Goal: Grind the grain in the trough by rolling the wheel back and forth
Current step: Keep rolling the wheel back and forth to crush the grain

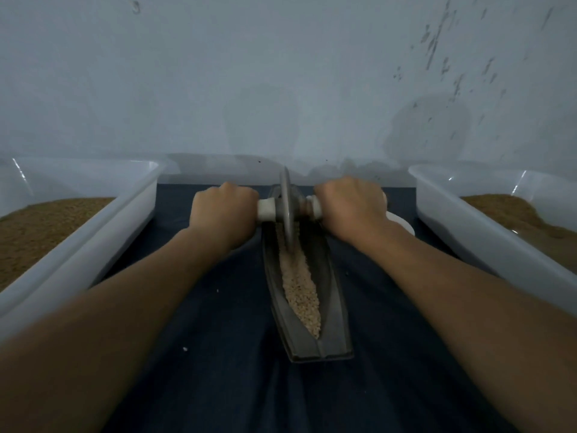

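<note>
Two bare forearms (125, 323) reach forward to a metal grinding wheel (286, 198), which stands upright near the far end of a narrow, boat-shaped trough (335, 307). The left hand (223, 210) and right hand (349, 204) each curl tightly round a pale axle handle (265, 210), one on either side of the wheel. Pale crushed grain (301, 292) lies along the groove, nearer the viewer. To grind well, press down evenly through both fists and keep the wheel straight in the groove. A dark cloth (234, 354) lies beneath. The left tub (134, 207) and right tub (468, 226), both white, hold brown meal (37, 232).
</note>
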